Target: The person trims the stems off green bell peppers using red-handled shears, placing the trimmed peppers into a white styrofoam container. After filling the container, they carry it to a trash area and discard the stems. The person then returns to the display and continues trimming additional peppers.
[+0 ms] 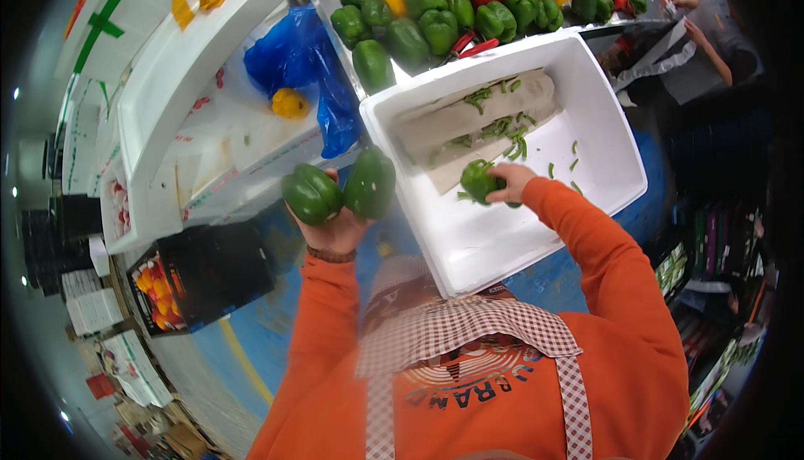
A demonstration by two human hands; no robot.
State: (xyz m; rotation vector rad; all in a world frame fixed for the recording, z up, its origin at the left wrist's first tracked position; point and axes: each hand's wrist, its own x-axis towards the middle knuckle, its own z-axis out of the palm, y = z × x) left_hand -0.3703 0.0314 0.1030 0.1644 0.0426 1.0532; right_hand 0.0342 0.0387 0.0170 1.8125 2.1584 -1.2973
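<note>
On the palm of my left hand [333, 230] rest two green bell peppers, one [312, 194] toward the left and the other [370, 183] near the box's left wall. My right hand [516, 182] reaches inside a white foam box [496, 249] and grips a green bell pepper [477, 180] from its right side. Beneath it the box floor carries a sheet of beige paper [433, 127]. Cut green pepper stems [499, 127] are scattered over the paper and the bare foam. My right fingertips are partly hidden by the pepper.
Beyond the box lies a heap of green, yellow and red bell peppers [433, 26], with red-handled clippers [478, 48] at its edge. Leftward are a blue plastic bag [292, 51], a yellow pepper [290, 104], foam boxes [182, 51] and a black crate [220, 274]. Another person's arm [710, 51] shows far right.
</note>
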